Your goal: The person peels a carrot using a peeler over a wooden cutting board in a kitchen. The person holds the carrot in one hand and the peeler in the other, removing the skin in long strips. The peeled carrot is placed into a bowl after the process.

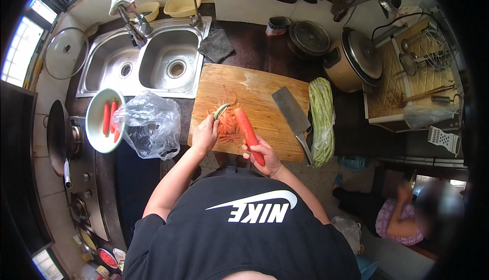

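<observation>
My right hand (pixel 265 156) is closed round the lower end of a carrot (pixel 245 128), which slants up and away over the cutting board (pixel 275 137). My left hand (pixel 205 135) grips a peeler (pixel 221 111) with a green curved end showing; the rest is hidden by the fingers. The peeler is beside the carrot, a small gap between them. Orange carrot peelings (pixel 229 132) lie in a loose heap under and between my hands. To the right, a cleaver (pixel 292 108) rests on the board, its handle toward me. A bundle of long green beans (pixel 321 122) lies along the board's right edge.
Left of the board are a crumpled clear plastic bag (pixel 158 127) and a pale bowl (pixel 93 137) holding several carrots. A double sink (pixel 137 84) and a grey cloth (pixel 215 45) sit behind. A rice cooker (pixel 351 61) and lidded pot (pixel 308 39) stand far right. Another person (pixel 402 219) sits lower right.
</observation>
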The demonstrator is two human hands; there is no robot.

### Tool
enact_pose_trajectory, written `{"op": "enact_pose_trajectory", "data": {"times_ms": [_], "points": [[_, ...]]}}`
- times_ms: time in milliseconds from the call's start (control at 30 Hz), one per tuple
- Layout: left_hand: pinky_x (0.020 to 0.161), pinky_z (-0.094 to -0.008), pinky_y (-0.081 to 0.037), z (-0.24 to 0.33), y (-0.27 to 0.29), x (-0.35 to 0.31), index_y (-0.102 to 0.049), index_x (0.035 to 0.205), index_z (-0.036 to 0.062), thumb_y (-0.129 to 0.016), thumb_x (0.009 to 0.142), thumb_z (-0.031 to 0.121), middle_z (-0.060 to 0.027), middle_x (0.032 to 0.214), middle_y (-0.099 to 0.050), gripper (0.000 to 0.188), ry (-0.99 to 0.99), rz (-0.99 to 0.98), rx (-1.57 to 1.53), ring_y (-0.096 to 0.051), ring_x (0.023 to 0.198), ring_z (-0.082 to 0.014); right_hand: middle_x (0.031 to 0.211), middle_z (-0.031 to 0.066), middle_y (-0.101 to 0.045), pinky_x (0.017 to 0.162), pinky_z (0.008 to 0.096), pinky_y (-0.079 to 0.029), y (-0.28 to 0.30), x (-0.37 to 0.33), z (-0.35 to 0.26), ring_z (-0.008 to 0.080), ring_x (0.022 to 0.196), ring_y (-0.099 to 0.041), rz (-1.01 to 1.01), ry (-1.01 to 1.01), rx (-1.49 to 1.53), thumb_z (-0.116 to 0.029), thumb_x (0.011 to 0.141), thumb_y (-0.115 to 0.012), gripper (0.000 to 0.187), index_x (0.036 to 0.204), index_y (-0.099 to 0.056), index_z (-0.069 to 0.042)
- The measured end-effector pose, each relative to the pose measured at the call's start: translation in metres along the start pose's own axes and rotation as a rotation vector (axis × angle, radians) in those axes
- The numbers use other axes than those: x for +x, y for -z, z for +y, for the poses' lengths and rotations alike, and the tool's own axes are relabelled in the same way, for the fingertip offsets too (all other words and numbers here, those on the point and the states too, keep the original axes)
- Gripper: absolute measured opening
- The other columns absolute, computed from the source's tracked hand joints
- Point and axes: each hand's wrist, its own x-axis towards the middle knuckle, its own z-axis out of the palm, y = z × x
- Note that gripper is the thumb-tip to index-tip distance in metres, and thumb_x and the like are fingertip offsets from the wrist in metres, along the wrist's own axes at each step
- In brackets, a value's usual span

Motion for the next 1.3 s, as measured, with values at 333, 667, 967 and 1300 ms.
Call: {"op": "enact_pose_trajectory", "data": {"times_ms": [333, 667, 967, 1300], "points": [[0.055, -0.0428, -0.046, 0.025, 0.010, -0.026, -0.051, 0.088, 0.0046, -0.053, 0.086, 0.015, -0.0175, 0.072, -0.057, 0.011, -0.190, 0.114, -0.149, -0.057, 0.066, -0.0358, 0.087, 0.0053, -0.051, 0.048, 0.0205, -0.036, 0.003, 0.007, 0.002, 0.0094, 0.056, -0.044, -0.026, -0.076, -0.071, -0.006, 0.086, -0.048, 0.034, 0.119, -0.041, -0.008], [0.050, -0.0365, -0.045, 0.046, 0.011, -0.029, -0.049, 0.084, 0.0069, -0.059, 0.077, 0.012, -0.0088, 0.067, -0.052, 0.014, -0.520, -0.090, 0.087, -0.057, 0.059, -0.0259, 0.076, 0.0022, -0.047, 0.044, 0.0193, -0.032, 0.004, 0.010, -0.002, 0.0071, 0.050, -0.041, -0.031, -0.105, -0.148, -0.002, 0.082, -0.049, 0.040, 0.120, -0.040, -0.010], [0.050, -0.0393, -0.047, 0.020, 0.012, 0.000, -0.049, 0.086, 0.0064, -0.056, 0.083, 0.015, -0.0112, 0.071, -0.055, 0.012, -0.285, 0.026, 0.225, -0.058, 0.059, -0.0301, 0.073, 0.0030, -0.044, 0.041, 0.0191, -0.030, 0.012, 0.004, -0.009, 0.0076, 0.047, -0.039, -0.074, -0.190, -0.077, 0.000, 0.079, -0.048, 0.055, 0.130, -0.032, -0.011], [0.054, -0.0416, -0.047, -0.017, -0.001, 0.005, -0.051, 0.087, 0.0038, -0.054, 0.087, 0.024, -0.0123, 0.072, -0.062, 0.020, -0.040, 0.061, 0.113, -0.059, 0.060, -0.0322, 0.071, 0.0019, -0.043, 0.040, 0.0184, -0.031, 0.006, 0.000, -0.006, 0.0068, 0.046, -0.038, -0.045, -0.169, -0.136, 0.000, 0.078, -0.050, 0.060, 0.133, -0.030, -0.011]]}}
